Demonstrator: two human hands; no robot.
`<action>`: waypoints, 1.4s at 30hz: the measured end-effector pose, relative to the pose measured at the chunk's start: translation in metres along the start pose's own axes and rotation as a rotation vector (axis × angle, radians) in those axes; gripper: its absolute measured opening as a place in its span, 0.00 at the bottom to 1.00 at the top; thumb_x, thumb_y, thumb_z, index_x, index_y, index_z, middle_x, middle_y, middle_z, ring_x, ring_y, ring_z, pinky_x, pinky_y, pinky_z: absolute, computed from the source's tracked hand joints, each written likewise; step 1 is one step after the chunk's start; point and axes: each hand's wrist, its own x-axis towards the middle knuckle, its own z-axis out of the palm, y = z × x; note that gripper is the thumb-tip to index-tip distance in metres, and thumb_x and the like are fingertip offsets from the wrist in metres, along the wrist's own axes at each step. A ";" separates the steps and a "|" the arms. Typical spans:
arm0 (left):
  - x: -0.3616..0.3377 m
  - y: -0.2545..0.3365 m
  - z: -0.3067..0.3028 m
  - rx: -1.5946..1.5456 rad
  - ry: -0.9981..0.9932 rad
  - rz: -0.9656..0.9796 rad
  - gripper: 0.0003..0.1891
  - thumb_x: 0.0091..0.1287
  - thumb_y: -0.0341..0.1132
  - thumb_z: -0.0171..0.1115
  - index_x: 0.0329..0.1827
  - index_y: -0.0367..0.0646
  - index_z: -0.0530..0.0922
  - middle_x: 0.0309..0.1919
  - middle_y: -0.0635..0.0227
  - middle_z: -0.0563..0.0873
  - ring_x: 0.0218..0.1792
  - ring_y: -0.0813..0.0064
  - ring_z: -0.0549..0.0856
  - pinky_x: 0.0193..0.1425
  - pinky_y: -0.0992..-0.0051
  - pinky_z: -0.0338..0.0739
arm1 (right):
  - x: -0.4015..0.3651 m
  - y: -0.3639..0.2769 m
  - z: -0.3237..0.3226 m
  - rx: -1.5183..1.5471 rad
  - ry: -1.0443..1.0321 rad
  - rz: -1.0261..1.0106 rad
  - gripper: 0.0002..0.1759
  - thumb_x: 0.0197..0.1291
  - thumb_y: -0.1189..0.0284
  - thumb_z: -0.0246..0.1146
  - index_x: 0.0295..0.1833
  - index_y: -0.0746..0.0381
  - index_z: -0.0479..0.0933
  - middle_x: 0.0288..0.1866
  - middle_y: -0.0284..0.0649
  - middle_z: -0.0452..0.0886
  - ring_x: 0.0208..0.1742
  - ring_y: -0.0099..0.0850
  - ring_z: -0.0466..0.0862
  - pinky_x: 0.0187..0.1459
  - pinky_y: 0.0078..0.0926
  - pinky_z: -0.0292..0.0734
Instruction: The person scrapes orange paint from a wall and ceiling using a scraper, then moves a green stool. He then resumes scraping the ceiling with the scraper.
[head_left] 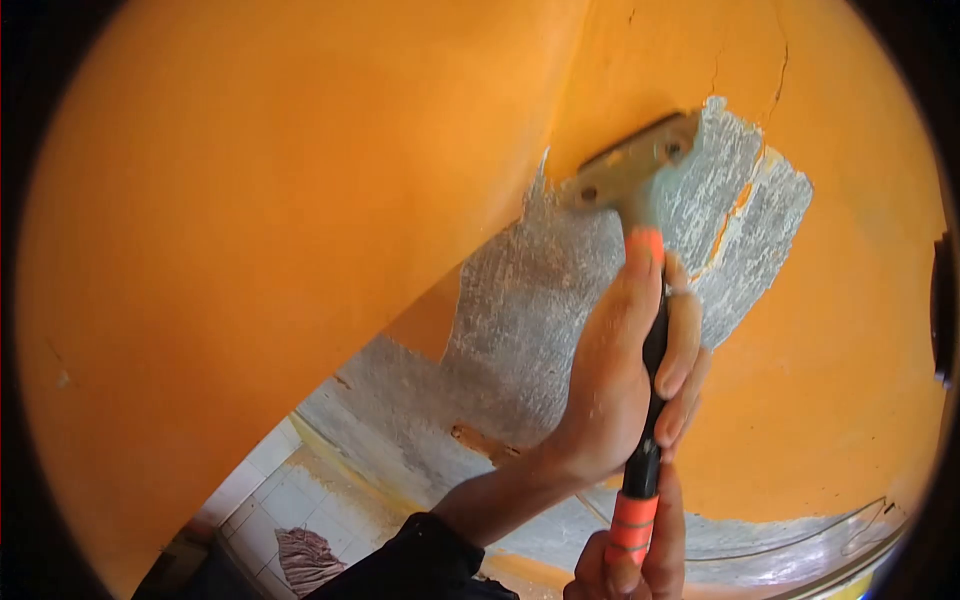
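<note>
A long-handled wall scraper point(632, 180) with a wide metal head and a black and orange handle is pressed at its blade edge against the orange wall. My left hand point(620, 365) wraps round the upper handle, its thumb lying along the orange collar. Lower down, my right hand point(628, 570) grips the orange end of the handle, partly cut off by the frame's bottom edge. Around and below the head lies a bare grey patch point(530, 310) with ragged edges. A strip of orange paint point(733, 222) crosses the grey area right of the head.
An orange wall surface point(250, 220) meets the scraped wall at a corner on the left. Thin cracks point(780, 75) run down the upper right paint. Below are white floor tiles point(262, 505), a crumpled cloth point(308, 558) and a thin wire point(790, 550). A dark object point(942, 310) sits at the right edge.
</note>
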 end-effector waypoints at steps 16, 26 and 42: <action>0.020 0.006 -0.009 -0.061 0.004 -0.037 0.22 0.74 0.58 0.33 0.42 0.47 0.64 0.15 0.79 0.62 0.05 0.86 0.61 0.04 0.84 0.60 | -0.008 0.003 0.016 0.134 0.154 0.008 0.38 0.67 0.75 0.52 0.77 0.59 0.40 0.28 0.30 0.65 0.21 0.13 0.62 0.19 0.08 0.57; 0.028 0.020 -0.002 -0.103 0.149 -0.118 0.30 0.71 0.65 0.30 0.21 0.50 0.63 0.05 0.75 0.59 0.02 0.82 0.59 0.04 0.80 0.58 | -0.004 0.014 0.019 0.171 0.162 -0.077 0.40 0.65 0.74 0.56 0.76 0.61 0.42 0.28 0.33 0.68 0.23 0.15 0.66 0.22 0.08 0.61; 0.033 0.026 -0.010 -0.107 -0.067 0.032 0.22 0.74 0.57 0.36 0.42 0.47 0.67 0.14 0.80 0.62 0.06 0.89 0.61 0.04 0.85 0.60 | -0.009 0.004 0.018 0.147 0.107 -0.005 0.39 0.66 0.78 0.51 0.76 0.62 0.38 0.30 0.32 0.67 0.24 0.15 0.63 0.20 0.08 0.56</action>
